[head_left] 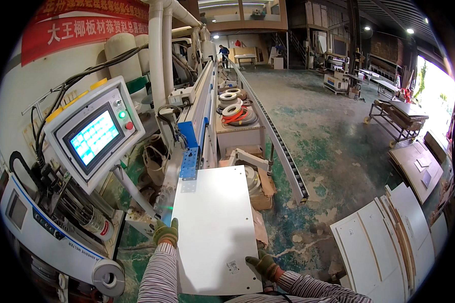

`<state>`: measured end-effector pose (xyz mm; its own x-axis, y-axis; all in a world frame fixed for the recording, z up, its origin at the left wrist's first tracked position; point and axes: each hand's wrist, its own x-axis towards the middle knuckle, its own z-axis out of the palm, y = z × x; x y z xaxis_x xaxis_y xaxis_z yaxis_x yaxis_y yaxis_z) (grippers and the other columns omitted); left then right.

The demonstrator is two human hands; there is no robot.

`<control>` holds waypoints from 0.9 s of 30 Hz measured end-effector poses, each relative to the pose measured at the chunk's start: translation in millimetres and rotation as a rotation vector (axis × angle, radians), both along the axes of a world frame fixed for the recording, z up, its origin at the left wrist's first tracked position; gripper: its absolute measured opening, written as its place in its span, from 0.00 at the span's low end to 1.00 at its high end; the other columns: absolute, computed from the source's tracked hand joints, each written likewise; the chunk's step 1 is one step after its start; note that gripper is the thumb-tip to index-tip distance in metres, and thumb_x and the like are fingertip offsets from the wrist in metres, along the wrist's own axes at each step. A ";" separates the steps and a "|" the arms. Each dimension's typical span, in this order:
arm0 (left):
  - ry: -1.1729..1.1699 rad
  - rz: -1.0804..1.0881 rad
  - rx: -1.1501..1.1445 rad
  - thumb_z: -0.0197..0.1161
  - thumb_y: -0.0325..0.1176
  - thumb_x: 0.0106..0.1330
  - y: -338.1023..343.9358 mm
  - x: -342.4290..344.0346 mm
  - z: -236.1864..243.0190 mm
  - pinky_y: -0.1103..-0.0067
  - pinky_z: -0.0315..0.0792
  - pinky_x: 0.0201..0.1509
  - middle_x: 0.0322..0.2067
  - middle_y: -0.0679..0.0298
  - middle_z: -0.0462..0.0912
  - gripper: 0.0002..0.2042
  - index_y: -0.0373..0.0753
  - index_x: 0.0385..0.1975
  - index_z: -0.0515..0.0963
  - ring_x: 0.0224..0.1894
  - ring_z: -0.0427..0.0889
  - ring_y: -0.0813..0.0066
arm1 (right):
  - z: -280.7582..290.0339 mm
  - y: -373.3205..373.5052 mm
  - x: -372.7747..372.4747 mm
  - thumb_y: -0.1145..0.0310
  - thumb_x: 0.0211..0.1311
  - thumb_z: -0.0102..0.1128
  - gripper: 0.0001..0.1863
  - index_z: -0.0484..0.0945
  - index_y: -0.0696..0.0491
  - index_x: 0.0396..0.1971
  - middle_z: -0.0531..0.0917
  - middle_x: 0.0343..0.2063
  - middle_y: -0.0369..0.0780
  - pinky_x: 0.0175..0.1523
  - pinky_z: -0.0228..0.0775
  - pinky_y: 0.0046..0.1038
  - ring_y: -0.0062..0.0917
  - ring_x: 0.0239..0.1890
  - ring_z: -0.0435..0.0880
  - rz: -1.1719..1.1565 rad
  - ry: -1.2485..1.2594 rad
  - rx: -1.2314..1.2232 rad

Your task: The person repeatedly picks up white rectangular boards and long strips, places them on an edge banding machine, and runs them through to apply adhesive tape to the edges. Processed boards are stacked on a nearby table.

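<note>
1. A white rectangular panel (215,230) with dark round spots near its right edge lies lengthwise before the person; its far-left corner meets the blue perforated metal plate (189,162) at the near end of a long grey-and-blue machine (199,104).
2. The olive-gloved left hand (166,233) is at the panel's left edge, thumb up; how tight that grip is, I cannot tell.
3. The olive-gloved right hand (263,266) has its grip closed on the near right edge.
4. The handling looks early: the panel is placed at the machine, not yet past the plate.
5. Whether the stacked white boards (361,252) rightward are finished, I cannot tell.
</note>
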<state>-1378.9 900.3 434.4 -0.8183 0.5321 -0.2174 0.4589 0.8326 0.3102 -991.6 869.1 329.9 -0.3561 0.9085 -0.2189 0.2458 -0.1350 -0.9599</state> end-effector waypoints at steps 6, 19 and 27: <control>-0.003 -0.001 0.005 0.48 0.66 0.70 1.8 -6.7 -6.8 0.61 0.56 0.79 0.75 0.46 0.55 0.45 0.37 0.76 0.52 0.77 0.55 0.51 | -3.0 1.1 -1.3 0.56 0.62 0.73 0.26 0.77 0.62 0.50 0.87 0.43 0.48 0.50 0.76 0.34 0.32 0.43 0.85 0.001 -0.020 -0.010; -0.012 0.018 -0.039 0.47 0.67 0.70 3.0 -1.7 -1.7 0.60 0.59 0.77 0.75 0.46 0.54 0.44 0.39 0.77 0.51 0.76 0.57 0.50 | -6.6 1.9 -1.1 0.59 0.62 0.73 0.25 0.77 0.62 0.50 0.87 0.43 0.47 0.49 0.77 0.33 0.31 0.43 0.85 -0.008 0.060 -0.039; 0.026 -0.004 -0.025 0.46 0.66 0.71 -0.7 -1.2 -0.8 0.59 0.62 0.76 0.74 0.47 0.57 0.43 0.40 0.76 0.53 0.74 0.62 0.49 | -4.4 2.6 -1.3 0.62 0.63 0.72 0.23 0.78 0.62 0.50 0.87 0.43 0.45 0.49 0.77 0.33 0.29 0.43 0.84 0.001 0.071 -0.050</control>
<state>-1380.1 899.6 433.6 -0.8219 0.5297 -0.2096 0.4697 0.8383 0.2770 -992.9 871.8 325.5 -0.3733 0.8967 -0.2378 0.1773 -0.1827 -0.9671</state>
